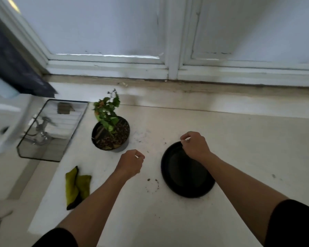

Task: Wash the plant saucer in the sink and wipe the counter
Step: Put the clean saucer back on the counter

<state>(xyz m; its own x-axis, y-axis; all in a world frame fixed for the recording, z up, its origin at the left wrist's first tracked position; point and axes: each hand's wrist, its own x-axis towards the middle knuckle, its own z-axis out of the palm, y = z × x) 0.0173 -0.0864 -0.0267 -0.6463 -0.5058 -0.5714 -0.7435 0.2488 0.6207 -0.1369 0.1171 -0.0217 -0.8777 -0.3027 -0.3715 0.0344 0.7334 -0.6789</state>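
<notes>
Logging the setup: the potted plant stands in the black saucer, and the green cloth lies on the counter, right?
No. The head view shows the potted plant standing on the counter itself, left of the black saucer and apart from it. The green cloth does lie on the counter.

The saucer (185, 175) is black, round and shallow. It lies flat, right way up, on the table (239, 157), right of centre, with the right grip (194, 147) curled over its far rim. The table is pale and smooth. Dark soil crumbs are scattered over it, and a faint ring of soil (152, 186) lies just left of the saucer. A yellow-green cloth (77, 186) lies folded near the table's left edge. The white sink (0, 125) sits at far left, blurred.
</notes>
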